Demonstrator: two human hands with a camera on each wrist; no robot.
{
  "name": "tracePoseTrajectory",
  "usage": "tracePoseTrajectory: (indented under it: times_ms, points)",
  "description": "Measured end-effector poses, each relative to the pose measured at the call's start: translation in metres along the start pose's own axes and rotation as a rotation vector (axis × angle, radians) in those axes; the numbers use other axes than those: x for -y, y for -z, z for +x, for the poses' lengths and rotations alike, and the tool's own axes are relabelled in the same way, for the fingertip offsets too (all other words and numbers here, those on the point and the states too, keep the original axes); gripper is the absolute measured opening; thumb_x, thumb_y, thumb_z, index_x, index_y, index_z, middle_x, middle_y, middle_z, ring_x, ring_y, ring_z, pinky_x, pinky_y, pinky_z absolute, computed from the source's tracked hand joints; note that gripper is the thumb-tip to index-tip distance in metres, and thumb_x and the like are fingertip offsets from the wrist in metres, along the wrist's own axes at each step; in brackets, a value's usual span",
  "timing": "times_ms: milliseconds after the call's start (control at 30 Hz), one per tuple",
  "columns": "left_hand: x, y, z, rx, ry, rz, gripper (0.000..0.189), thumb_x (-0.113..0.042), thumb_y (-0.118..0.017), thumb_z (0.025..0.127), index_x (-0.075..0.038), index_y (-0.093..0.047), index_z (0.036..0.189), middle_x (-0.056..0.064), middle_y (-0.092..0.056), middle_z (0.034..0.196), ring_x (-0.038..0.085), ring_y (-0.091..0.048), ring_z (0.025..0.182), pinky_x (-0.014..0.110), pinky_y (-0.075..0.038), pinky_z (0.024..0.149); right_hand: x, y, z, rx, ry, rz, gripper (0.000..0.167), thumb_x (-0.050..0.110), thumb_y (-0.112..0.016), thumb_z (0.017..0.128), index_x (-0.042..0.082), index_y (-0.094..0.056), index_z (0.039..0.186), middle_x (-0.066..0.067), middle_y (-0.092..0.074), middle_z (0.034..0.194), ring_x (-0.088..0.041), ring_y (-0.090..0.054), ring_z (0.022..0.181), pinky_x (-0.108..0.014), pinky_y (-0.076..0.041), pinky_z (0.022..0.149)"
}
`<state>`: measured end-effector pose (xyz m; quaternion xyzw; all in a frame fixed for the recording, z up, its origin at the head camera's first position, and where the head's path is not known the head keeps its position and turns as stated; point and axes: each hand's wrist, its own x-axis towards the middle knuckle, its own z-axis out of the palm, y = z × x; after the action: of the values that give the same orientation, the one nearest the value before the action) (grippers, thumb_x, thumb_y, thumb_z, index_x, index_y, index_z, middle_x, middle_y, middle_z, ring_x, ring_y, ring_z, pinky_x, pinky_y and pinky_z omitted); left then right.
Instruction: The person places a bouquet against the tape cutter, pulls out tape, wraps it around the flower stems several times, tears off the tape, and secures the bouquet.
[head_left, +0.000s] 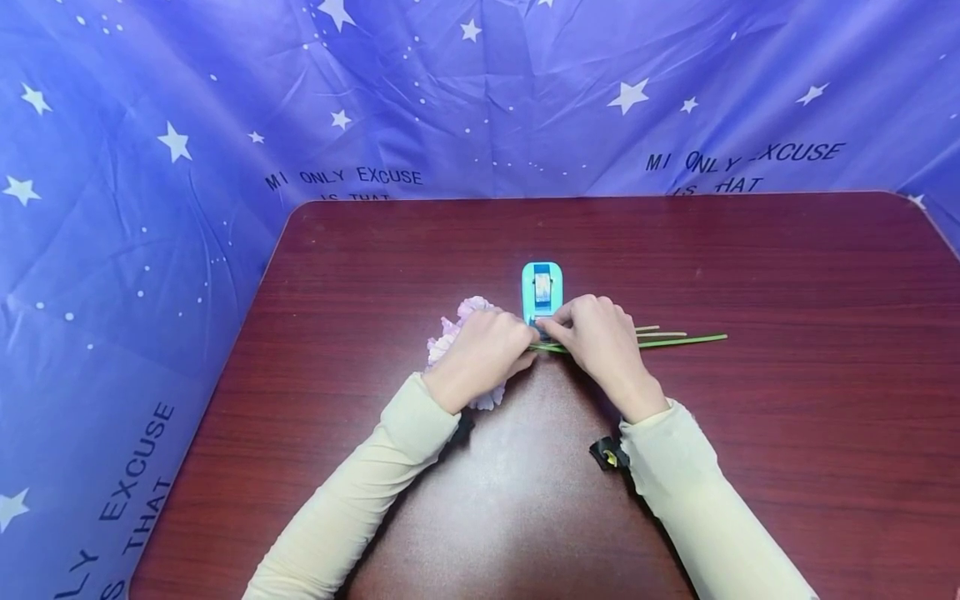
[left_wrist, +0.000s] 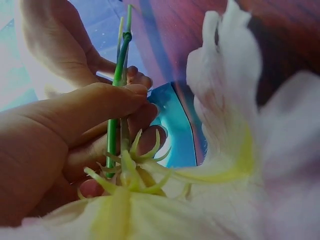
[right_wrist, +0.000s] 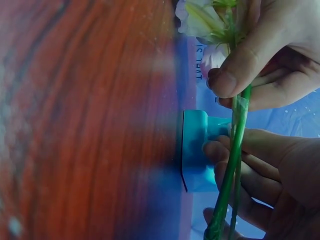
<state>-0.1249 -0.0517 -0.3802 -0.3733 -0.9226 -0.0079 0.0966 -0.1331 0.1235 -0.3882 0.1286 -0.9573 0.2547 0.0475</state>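
My left hand [head_left: 487, 342] pinches the green stems [head_left: 690, 340] of pale pink artificial flowers [head_left: 441, 344], just below the blossoms. The stems lie level and point to the right. Clear tape [right_wrist: 242, 103] shows on them beside the left fingertips in the right wrist view. A light blue tape dispenser [head_left: 556, 293] with a tape roll [head_left: 542, 287] stands right behind the stems. At its front end my right hand [head_left: 606, 337] pinches the tape end between thumb and fingers; the pinched bit is mostly hidden. The stems pass in front of the right palm.
All of this is on a dark red wood-grain table [head_left: 787, 417]. A blue star-printed cloth [head_left: 480, 100] hangs behind and to the left of it. Black wrist straps [head_left: 609, 453] show by the cuffs.
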Motion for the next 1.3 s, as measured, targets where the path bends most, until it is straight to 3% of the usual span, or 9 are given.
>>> tracePoseTrajectory:
  times_ms: [267,933,1300]
  points:
    - [-0.0006,0.0003,0.0003,0.003,-0.003,0.001,0.013,-0.026,-0.075,0.087,-0.018,-0.071,0.078,-0.005,-0.068,0.067,0.017,-0.065,0.062,0.032,-0.053,0.062,-0.0005,0.0007,-0.0003,0.003,0.003,0.009,0.029,0.034,-0.073,0.089,0.024,-0.073,0.062,0.005,-0.053,0.055,-0.022,-0.054,0.057,-0.034,-0.036,0.044]
    - [-0.0001,-0.0011,-0.0001,-0.01,-0.003,-0.009,0.014,-0.025,-0.074,0.087,-0.018,-0.071,0.076,-0.006,-0.066,0.065,0.018,-0.063,0.061,0.032,-0.052,0.061,-0.0011,-0.0001,0.0002,0.007,0.011,0.012,0.04,0.033,-0.072,0.09,0.021,-0.063,0.053,0.008,-0.035,0.052,-0.019,-0.042,0.053,-0.032,-0.032,0.043]
    - [-0.0021,-0.0011,0.0,-0.02,-0.007,-0.022,0.016,-0.025,-0.074,0.087,-0.018,-0.069,0.073,-0.006,-0.065,0.064,0.017,-0.063,0.06,0.033,-0.052,0.061,-0.0011,-0.0005,-0.0016,0.025,0.015,-0.016,0.035,0.026,-0.072,0.089,0.019,-0.064,0.056,0.008,-0.038,0.053,-0.017,-0.039,0.052,-0.031,-0.034,0.045]
